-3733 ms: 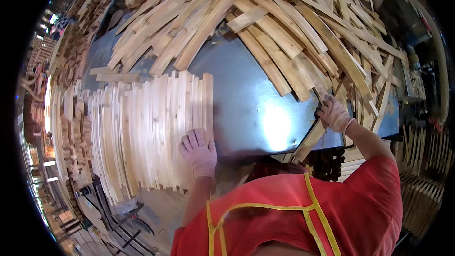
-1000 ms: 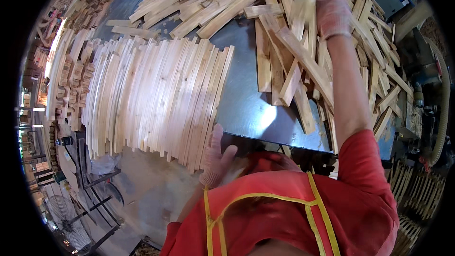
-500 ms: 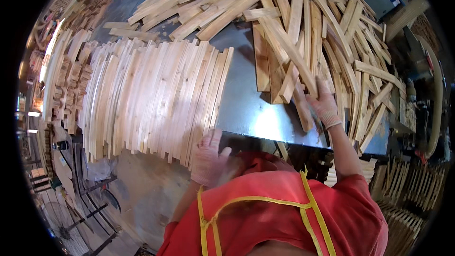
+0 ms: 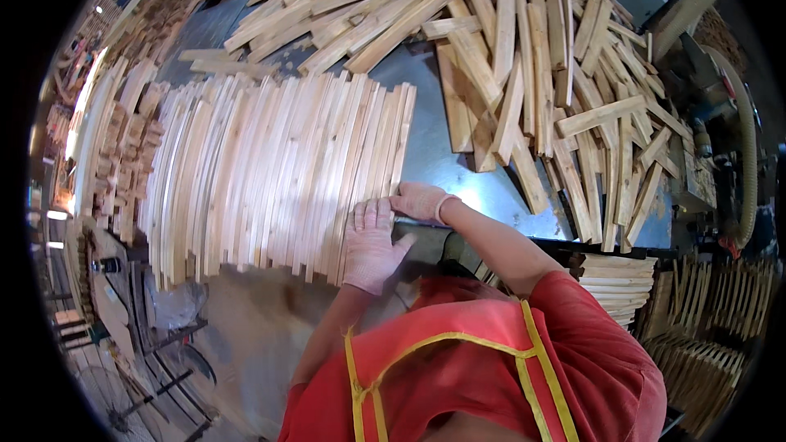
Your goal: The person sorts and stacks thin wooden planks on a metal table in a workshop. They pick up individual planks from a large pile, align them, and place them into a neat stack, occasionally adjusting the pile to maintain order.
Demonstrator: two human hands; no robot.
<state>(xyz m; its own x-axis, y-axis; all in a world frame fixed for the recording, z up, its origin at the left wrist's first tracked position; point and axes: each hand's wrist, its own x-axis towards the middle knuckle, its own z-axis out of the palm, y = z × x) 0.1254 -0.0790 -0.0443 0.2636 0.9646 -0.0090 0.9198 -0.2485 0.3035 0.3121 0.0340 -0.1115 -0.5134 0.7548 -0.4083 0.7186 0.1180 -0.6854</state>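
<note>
A row of pale wooden strips lies side by side on the metal tabletop, ends slightly uneven. My left hand rests at the near right corner of the row, fingers stretched over the strip ends and thumb apart. My right hand is at the row's right edge, with bent fingers closed against the outermost wooden strip. Its fingertips are partly hidden by the strip. Both hands wear light knitted gloves. To the right and behind, a loose pile of wooden strips lies crisscrossed.
Bare metal tabletop shows between row and pile. Stacked wood pieces stand left of the row. A pale flexible hose curves at the far right. More strips are stacked below the table's right edge.
My right hand has moved left from the loose pile to the row's right edge. A slanting strip is gone from the pile's front. My left hand has shifted slightly onto the row's corner.
</note>
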